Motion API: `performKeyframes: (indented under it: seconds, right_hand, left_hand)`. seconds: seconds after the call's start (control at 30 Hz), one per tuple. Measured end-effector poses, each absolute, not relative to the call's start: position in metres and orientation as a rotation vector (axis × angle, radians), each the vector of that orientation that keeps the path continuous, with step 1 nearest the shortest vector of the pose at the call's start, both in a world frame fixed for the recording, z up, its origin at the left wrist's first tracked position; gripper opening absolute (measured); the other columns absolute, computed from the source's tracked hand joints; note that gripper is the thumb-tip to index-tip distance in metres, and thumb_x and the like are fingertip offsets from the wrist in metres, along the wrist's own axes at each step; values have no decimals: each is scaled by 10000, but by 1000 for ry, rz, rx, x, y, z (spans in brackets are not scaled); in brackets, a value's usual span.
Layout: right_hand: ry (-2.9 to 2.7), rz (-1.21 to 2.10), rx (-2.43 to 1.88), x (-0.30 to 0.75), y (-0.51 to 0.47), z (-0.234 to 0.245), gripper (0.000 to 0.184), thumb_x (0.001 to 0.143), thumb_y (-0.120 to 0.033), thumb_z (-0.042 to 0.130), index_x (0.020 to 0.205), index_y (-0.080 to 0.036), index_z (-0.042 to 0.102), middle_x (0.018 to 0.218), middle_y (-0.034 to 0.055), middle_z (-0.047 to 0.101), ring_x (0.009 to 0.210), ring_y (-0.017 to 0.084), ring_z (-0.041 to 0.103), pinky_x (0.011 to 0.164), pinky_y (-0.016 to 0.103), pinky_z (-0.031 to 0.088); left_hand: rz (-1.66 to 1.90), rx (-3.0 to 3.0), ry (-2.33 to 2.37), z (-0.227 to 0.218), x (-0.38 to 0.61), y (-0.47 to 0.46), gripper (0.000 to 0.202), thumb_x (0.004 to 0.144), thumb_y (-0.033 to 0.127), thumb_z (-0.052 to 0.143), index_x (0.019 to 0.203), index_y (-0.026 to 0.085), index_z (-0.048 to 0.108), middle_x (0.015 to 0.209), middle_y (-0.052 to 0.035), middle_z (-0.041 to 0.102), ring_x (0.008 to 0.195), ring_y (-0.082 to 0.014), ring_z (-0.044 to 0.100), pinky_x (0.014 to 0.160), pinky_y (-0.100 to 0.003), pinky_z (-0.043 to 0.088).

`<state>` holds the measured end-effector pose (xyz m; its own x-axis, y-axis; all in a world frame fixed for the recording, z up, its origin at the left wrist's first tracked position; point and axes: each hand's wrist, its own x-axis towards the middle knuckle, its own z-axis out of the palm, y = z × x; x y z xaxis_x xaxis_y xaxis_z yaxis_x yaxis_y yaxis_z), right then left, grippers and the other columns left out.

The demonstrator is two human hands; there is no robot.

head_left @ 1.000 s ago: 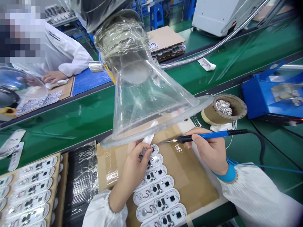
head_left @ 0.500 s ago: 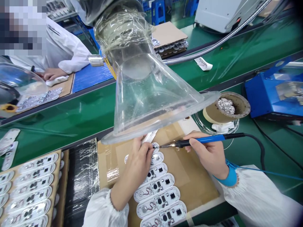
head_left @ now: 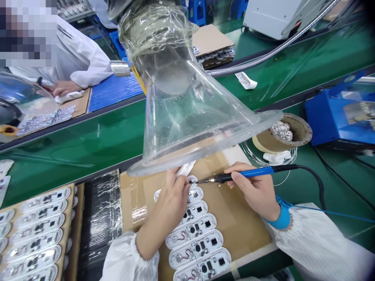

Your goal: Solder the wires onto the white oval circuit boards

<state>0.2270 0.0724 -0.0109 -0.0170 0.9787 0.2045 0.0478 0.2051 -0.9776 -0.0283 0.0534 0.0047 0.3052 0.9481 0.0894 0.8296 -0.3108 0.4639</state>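
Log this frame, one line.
right hand: holds blue-handled soldering iron, tip at topmost white oval circuit board | left hand: steadies that board | above: clear plastic funnel hood

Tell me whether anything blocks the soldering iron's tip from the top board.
Nothing visible does. The soldering iron in the right hand has its tip at the top board, beside the left hand.

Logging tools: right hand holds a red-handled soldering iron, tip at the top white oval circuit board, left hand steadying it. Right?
No: the head view shows a blue-handled soldering iron, not red, in the right hand, tip at the top white oval circuit board, left hand steadying it.
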Motion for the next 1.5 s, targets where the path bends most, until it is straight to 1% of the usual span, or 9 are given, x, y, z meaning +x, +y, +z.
performKeyframes:
  seconds: [0.17, 0.33, 0.5, 0.67, 0.87, 1.03, 1.17, 1.33, 1.5]
  right_hand:
    - [-1360, 1034, -1082, 227, 72, -12, 149, 997, -192, 683, 973, -249, 819, 730, -14, 717, 615, 137, 683, 550, 240, 529]
    - [-1328, 1000, -1087, 229, 74, -9, 154, 984, -180, 684, 960, -242, 823, 754, -4, 732, 605, 138, 691, 558, 246, 547]
    - [-1297, 1001, -1082, 229, 75, -9, 149, 979, -192, 690, 945, -233, 828, 755, 11, 740, 606, 153, 696, 558, 265, 556]
    - [-1284, 1013, -1076, 227, 75, -9, 165, 977, -178, 679, 930, -235, 826, 729, 3, 730, 594, 145, 686, 551, 257, 546]
    - [-1291, 1003, -1077, 226, 77, -8, 155, 979, -186, 687, 928, -235, 825, 696, -4, 718, 587, 143, 683, 548, 252, 544]
    - [-1301, 1014, -1066, 226, 77, -8, 159, 984, -183, 682, 939, -237, 825, 696, -7, 715, 580, 143, 676, 535, 253, 535]
    - [-1293, 1030, -1071, 226, 76, -10, 143, 988, -196, 691, 951, -235, 824, 723, 0, 723, 593, 149, 683, 538, 261, 538]
    - [-1313, 1026, -1089, 225, 76, -10, 140, 994, -204, 690, 953, -232, 821, 704, -1, 716, 595, 151, 679, 537, 259, 531]
    - [-1310, 1031, -1085, 225, 76, -11, 133, 1000, -219, 691, 960, -226, 818, 730, 5, 722, 607, 154, 688, 551, 265, 544]
  left_hand:
    - [554, 2299, 1585, 3, -28, 53, 136, 1092, 139, 488, 987, 225, 499, 1430, -143, 513, 1184, -285, 635, 884, -467, 646]
    - [558, 2288, 1579, 2, -28, 53, 118, 1095, 147, 499, 1012, 231, 497, 1415, -133, 518, 1157, -264, 640, 888, -455, 646]
    - [552, 2233, 1573, 1, -30, 53, 107, 1103, 166, 488, 1020, 227, 515, 1472, -150, 492, 1257, -294, 629, 903, -462, 634]
    - [586, 2138, 1559, -1, -31, 53, 139, 1112, 175, 462, 1005, 227, 534, 1493, -139, 476, 1417, -305, 555, 1027, -501, 593]
    - [627, 2106, 1572, 0, -28, 54, 152, 1108, 175, 465, 981, 223, 533, 1449, -135, 508, 1404, -298, 546, 1107, -550, 537]
    - [617, 2100, 1570, -1, -29, 55, 154, 1109, 185, 463, 986, 228, 544, 1457, -129, 520, 1383, -301, 556, 1099, -560, 537]
    - [615, 2137, 1577, -2, -30, 54, 158, 1108, 185, 459, 980, 227, 542, 1436, -141, 542, 1374, -317, 562, 1084, -574, 544]
    - [615, 2151, 1616, -2, -27, 54, 157, 1100, 175, 466, 974, 222, 546, 1423, -149, 554, 1355, -318, 589, 1076, -562, 555]
    - [597, 2165, 1631, -1, -26, 55, 161, 1098, 177, 461, 964, 218, 542, 1414, -156, 558, 1330, -325, 606, 1049, -564, 571]
